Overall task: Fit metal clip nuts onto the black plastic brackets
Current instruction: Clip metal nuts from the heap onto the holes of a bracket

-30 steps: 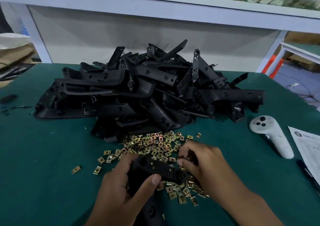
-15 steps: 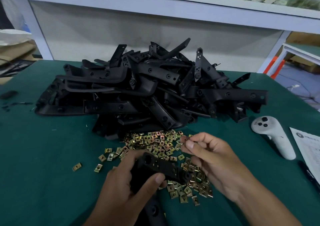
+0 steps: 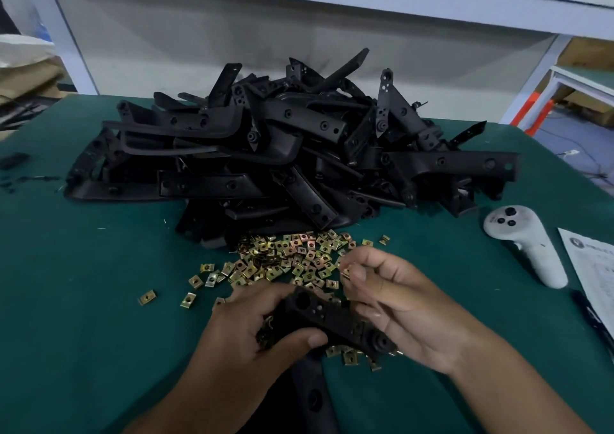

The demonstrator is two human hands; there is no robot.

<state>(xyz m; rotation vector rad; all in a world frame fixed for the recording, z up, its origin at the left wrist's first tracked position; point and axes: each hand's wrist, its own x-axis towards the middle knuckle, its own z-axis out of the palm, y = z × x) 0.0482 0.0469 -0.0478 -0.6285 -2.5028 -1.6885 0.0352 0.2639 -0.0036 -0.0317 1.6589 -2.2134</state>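
At lower centre, the left hand (image 3: 252,334) grips the bracket (image 3: 329,317) while right hand (image 3: 395,297) pinches one clip nut (image 3: 345,272), which could slip if misaligned.

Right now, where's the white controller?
In the head view, the white controller lies on the green table at the right, just right of the black bracket pile and left of the printed paper.
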